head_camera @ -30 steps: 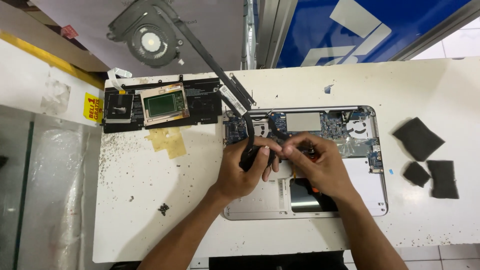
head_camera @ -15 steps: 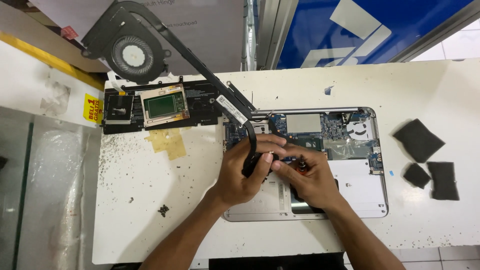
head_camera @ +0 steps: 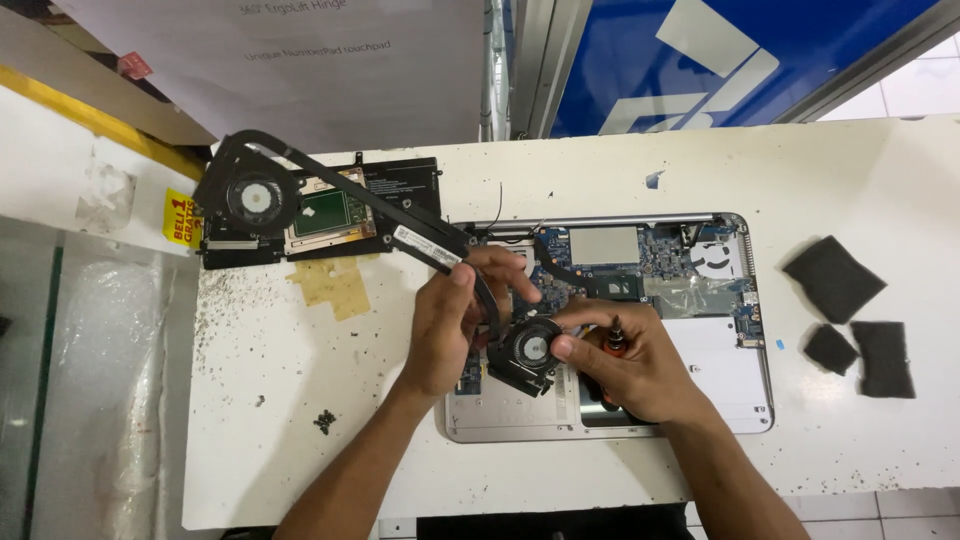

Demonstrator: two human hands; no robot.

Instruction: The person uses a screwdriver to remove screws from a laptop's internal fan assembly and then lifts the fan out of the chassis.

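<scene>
An opened silver laptop base (head_camera: 720, 385) lies on the white table with its blue circuit board (head_camera: 665, 255) exposed. My left hand (head_camera: 445, 330) grips a long black heat pipe (head_camera: 400, 225), held above the base. The pipe runs up-left to a round black fan (head_camera: 248, 195) and curls down to a second small fan (head_camera: 528, 352) between my hands. My right hand (head_camera: 640, 370) holds a small orange-and-black screwdriver (head_camera: 613, 340), and its thumb presses on the small fan's edge.
A black flat part with a greenish panel (head_camera: 345, 210) lies at the back left under the big fan. Three dark foam pads (head_camera: 835, 275) sit at the right. Small screws (head_camera: 323, 421) and a yellowish tape patch (head_camera: 335, 285) mark the table's left side.
The heat pipe with its fans has swung down and toward me; the big fan now hangs over the black part. The small fan has come up out of the laptop base between my hands.
</scene>
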